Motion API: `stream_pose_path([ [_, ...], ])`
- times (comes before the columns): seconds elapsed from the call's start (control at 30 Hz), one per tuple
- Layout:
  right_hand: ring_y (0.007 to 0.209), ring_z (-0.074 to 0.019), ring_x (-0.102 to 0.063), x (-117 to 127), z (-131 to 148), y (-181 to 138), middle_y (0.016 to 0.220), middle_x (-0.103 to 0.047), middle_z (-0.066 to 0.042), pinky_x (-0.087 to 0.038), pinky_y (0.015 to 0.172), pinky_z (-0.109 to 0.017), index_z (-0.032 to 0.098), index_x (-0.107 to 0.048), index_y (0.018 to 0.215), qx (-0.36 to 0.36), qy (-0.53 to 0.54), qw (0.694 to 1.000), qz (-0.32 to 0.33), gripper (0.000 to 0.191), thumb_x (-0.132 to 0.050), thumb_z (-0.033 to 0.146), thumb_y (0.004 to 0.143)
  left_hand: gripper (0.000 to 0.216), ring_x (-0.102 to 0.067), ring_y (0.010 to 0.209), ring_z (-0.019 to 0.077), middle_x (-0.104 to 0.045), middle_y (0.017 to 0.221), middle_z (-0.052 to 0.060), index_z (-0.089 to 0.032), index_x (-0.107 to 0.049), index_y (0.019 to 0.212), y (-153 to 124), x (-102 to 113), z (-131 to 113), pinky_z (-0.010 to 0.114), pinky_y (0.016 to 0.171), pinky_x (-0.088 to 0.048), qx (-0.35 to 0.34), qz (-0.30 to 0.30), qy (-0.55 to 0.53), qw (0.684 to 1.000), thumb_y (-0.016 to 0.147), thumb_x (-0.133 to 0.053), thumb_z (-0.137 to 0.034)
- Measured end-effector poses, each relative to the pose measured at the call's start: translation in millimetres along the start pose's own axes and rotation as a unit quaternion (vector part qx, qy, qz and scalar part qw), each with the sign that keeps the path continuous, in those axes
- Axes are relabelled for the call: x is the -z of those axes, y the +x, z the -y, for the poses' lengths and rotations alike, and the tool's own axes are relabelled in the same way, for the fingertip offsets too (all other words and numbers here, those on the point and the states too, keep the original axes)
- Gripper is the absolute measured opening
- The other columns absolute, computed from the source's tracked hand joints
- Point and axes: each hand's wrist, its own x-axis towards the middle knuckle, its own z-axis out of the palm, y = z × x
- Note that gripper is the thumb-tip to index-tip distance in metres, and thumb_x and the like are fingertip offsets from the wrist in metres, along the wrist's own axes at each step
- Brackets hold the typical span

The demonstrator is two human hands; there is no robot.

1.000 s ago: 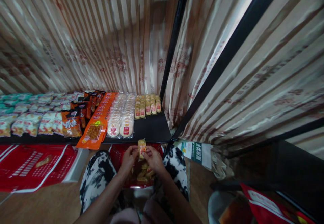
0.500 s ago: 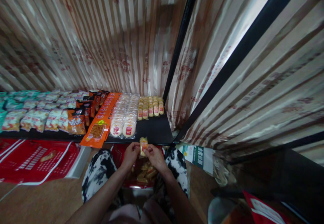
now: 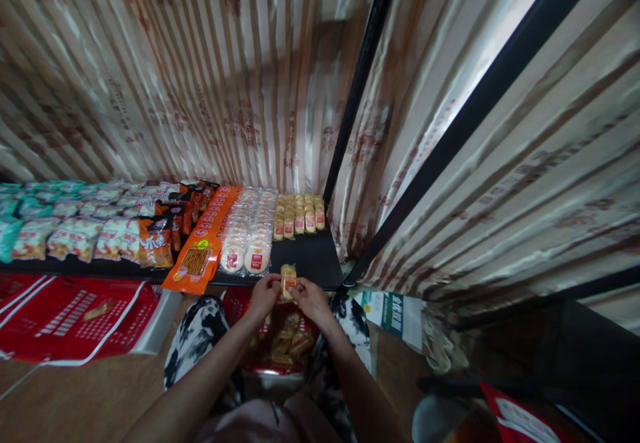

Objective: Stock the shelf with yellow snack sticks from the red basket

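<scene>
A small wrapped snack packet (image 3: 288, 280), yellowish with an orange-red label, is upright between my hands, near the front edge of the black shelf (image 3: 310, 256). My right hand (image 3: 311, 300) pinches its lower right side. On the packet's left side, my left hand (image 3: 264, 295) has its fingers closed against the edge. Between my knees sits a red bag (image 3: 235, 303) with several similar packets (image 3: 290, 346) lying loose in it. Matching packets (image 3: 299, 215) stand in short rows at the shelf's right end.
Left of those rows lie clear-wrapped round white crackers (image 3: 245, 256), orange snack bags (image 3: 200, 249) and several white snack bags (image 3: 75, 239). A red shopping basket (image 3: 65, 323) is on the floor at left. Black frame posts (image 3: 355, 96) and a striped curtain (image 3: 200, 83) bound the shelf.
Both hands have raised the packet slightly and moved it a little to the right. The view has shifted slightly; the shelf's rows look the same.
</scene>
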Motion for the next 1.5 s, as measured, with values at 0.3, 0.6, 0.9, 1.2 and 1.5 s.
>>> stream_pose_path([
  [0.3, 0.063, -0.0132, -0.062, 7.5, 5.4, 9.9, 0.081, -0.065, -0.002, -0.047, 0.059, -0.022, 0.018, -0.063, 0.094, 0.021, -0.012, 0.999, -0.046, 0.021, -0.049, 0.022, 0.078, 0.019, -0.054, 0.054, 0.0075, -0.063, 0.074, 0.001, -0.014, -0.057, 0.087, 7.1, -8.3, -13.2, 0.018, 0.05, -0.042, 0.001, 0.007, -0.019, 1.0, 0.07, -0.05, -0.011],
  [0.6, 0.077, -0.0168, -0.065, 9.6, 2.1, 23.7, 0.101, -0.061, -0.013, -0.051, 0.074, -0.027, 0.011, -0.058, 0.112, 0.028, -0.009, 0.995, -0.098, 0.035, -0.046, 0.019, 0.08, 0.031, -0.059, 0.074, 0.0111, -0.062, 0.108, 0.009, -0.014, -0.059, 0.097, 23.9, -21.0, -10.9, 0.018, 0.053, -0.048, -0.026, -0.004, -0.036, 0.999, 0.067, -0.054, -0.006],
  [0.9, 0.079, -0.0145, -0.066, 2.1, -4.2, 34.5, 0.107, -0.058, -0.01, -0.052, 0.08, -0.03, 0.017, -0.054, 0.116, 0.011, 0.024, 0.991, -0.129, 0.038, -0.044, 0.013, 0.079, 0.034, -0.059, 0.075, 0.0115, -0.065, 0.085, 0.004, -0.014, -0.059, 0.102, 41.1, -30.2, 0.9, 0.017, 0.057, -0.049, -0.019, -0.005, -0.026, 0.999, 0.07, -0.05, -0.004],
  [1.2, 0.078, -0.0137, -0.065, -0.4, -7.0, 47.3, 0.104, -0.058, -0.01, -0.052, 0.08, -0.029, 0.016, -0.053, 0.116, 0.008, 0.038, 0.989, -0.145, 0.041, -0.043, 0.01, 0.077, 0.031, -0.061, 0.082, 0.0135, -0.065, 0.099, 0.007, -0.015, -0.06, 0.102, 57.3, -38.1, 6.1, 0.023, 0.069, -0.051, -0.03, -0.042, 0.042, 0.998, 0.073, -0.052, -0.01],
  [1.5, 0.084, -0.0158, -0.064, -5.7, -14.1, 63.9, 0.111, -0.057, -0.013, -0.05, 0.085, -0.033, 0.013, -0.048, 0.12, 0.013, 0.062, 0.983, -0.175, 0.041, -0.042, 0.015, 0.079, 0.025, -0.056, 0.101, 0.0176, -0.064, 0.107, 0.006, -0.019, -0.064, 0.095, 71.1, -45.9, -0.7, 0.031, 0.092, -0.043, -0.075, -0.041, 0.071, 0.994, 0.073, -0.055, -0.012],
])
